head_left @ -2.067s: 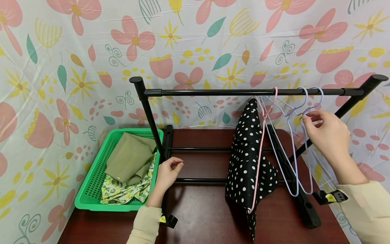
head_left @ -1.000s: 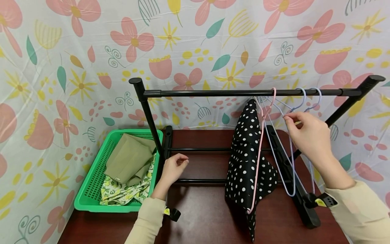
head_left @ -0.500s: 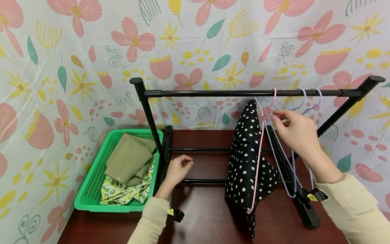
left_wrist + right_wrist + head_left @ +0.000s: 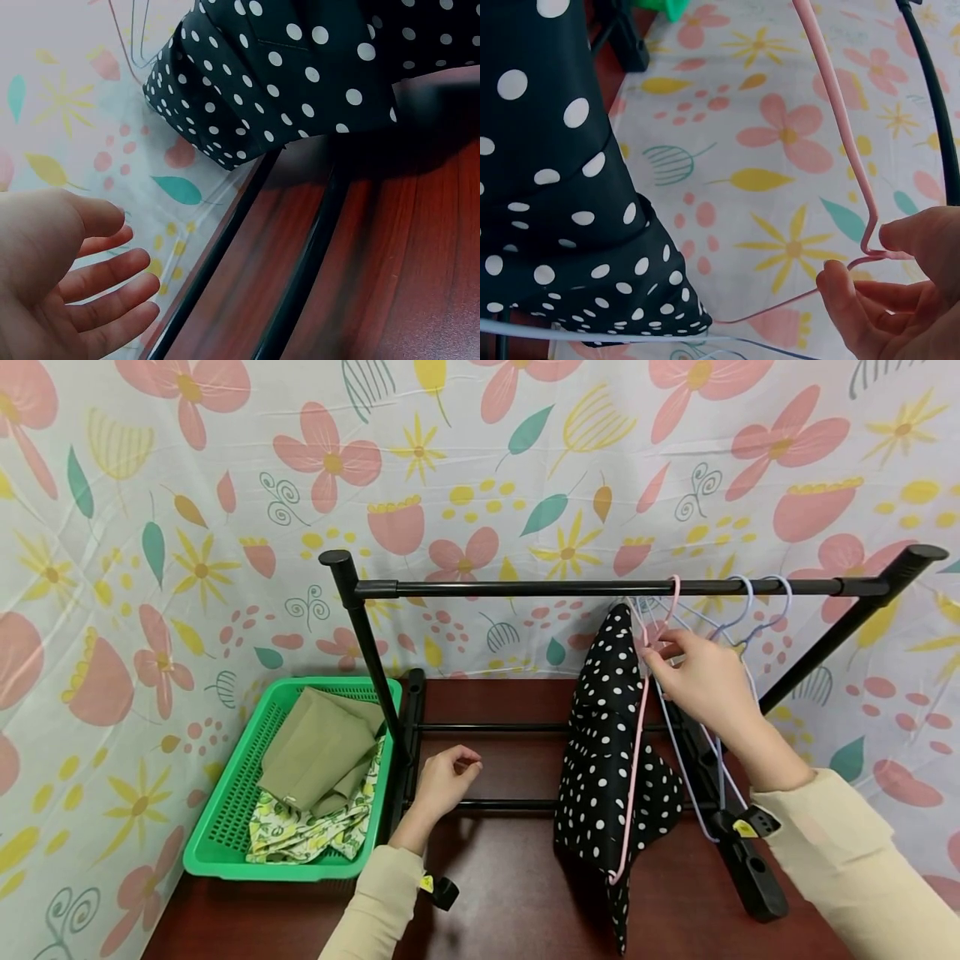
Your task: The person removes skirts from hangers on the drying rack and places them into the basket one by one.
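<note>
A black garment with white dots (image 4: 603, 752) (image 4: 262, 82) (image 4: 562, 180) hangs beside a pink hanger (image 4: 635, 768) (image 4: 845, 127) whose hook is over the rack's top bar. My right hand (image 4: 708, 681) (image 4: 900, 292) is at this hanger's neck, which runs between thumb and fingers; a gap shows between the fingertips. Behind and right of it, two light blue-purple hangers (image 4: 748, 610) hang on the bar, partly hidden by the hand. Low on the left, my left hand (image 4: 444, 785) (image 4: 67, 277) holds nothing, its fingers loosely bent in the air, apart from the garment.
The black rack (image 4: 480, 587) stands on a dark red-brown table (image 4: 495, 893). Left of it, a green basket (image 4: 225, 852) contains an olive cloth (image 4: 318, 747) and a lemon-print cloth (image 4: 288, 835). A flower-patterned curtain (image 4: 225, 485) is behind.
My right hand has moved left from the light blue-purple hangers to the pink hanger's neck. My left hand has drifted a little to the right. The garment has stayed in place.
</note>
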Action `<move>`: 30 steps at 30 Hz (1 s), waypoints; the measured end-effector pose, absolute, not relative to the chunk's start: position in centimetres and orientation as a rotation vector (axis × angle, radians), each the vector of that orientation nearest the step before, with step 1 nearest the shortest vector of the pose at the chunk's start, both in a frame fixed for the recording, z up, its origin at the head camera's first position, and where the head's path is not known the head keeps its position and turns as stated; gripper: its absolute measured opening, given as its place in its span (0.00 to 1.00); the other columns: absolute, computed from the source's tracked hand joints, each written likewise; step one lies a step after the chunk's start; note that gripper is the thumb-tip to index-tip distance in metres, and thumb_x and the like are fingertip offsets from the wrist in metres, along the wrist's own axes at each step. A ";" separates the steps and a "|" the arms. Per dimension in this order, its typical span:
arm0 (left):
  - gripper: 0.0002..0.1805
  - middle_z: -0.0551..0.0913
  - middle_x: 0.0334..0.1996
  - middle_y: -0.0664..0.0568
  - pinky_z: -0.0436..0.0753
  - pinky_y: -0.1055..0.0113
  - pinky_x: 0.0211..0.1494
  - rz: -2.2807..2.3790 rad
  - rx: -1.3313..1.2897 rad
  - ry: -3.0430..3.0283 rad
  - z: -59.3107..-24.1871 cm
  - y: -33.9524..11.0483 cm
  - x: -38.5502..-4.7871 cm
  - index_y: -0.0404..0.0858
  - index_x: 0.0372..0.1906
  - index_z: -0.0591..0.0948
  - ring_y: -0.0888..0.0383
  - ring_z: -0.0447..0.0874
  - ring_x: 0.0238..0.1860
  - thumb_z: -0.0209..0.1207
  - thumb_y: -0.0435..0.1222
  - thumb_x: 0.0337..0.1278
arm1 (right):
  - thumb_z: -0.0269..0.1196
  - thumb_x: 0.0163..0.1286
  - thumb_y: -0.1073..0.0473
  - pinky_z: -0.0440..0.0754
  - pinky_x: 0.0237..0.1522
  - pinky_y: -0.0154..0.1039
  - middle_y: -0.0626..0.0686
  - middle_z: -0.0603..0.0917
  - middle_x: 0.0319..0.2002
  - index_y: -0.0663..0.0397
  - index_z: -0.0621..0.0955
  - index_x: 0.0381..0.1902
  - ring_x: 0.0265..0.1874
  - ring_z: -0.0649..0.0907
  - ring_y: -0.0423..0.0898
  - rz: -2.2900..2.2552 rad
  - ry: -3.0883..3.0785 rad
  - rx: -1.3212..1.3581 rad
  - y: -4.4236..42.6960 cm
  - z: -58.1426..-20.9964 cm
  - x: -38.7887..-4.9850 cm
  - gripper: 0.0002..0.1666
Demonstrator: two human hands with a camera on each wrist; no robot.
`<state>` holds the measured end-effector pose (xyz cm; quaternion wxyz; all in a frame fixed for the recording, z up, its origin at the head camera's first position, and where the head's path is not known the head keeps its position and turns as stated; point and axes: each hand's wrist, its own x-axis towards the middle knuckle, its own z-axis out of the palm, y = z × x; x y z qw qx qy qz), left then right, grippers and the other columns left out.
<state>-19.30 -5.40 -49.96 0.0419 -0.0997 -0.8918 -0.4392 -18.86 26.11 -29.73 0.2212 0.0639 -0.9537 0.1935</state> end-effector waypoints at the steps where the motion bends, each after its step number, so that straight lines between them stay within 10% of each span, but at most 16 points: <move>1: 0.03 0.84 0.31 0.57 0.79 0.67 0.34 -1.340 -0.306 -2.732 -50.0 -5.4 -19.3 0.48 0.34 0.83 0.61 0.82 0.33 0.60 0.39 0.56 | 0.55 0.65 0.49 0.72 0.31 0.54 0.62 0.85 0.36 0.65 0.79 0.44 0.29 0.83 0.59 0.533 -2.644 0.166 26.1 -29.7 -19.0 0.23; 12: 0.03 0.84 0.31 0.58 0.78 0.67 0.33 -1.346 -0.319 -2.756 -49.9 -5.1 -19.3 0.48 0.35 0.83 0.60 0.81 0.33 0.59 0.39 0.56 | 0.52 0.64 0.49 0.69 0.23 0.47 0.45 0.76 0.08 0.58 0.78 0.28 0.18 0.80 0.54 0.546 -2.723 0.092 25.3 -29.5 -19.8 0.18; 30: 0.04 0.84 0.31 0.58 0.78 0.68 0.33 -1.329 -0.326 -2.774 -50.3 -4.7 -19.3 0.48 0.35 0.83 0.62 0.81 0.32 0.59 0.40 0.56 | 0.56 0.63 0.53 0.64 0.16 0.45 0.48 0.74 0.07 0.57 0.80 0.21 0.15 0.77 0.57 0.496 -2.619 0.138 24.6 -29.3 -20.5 0.16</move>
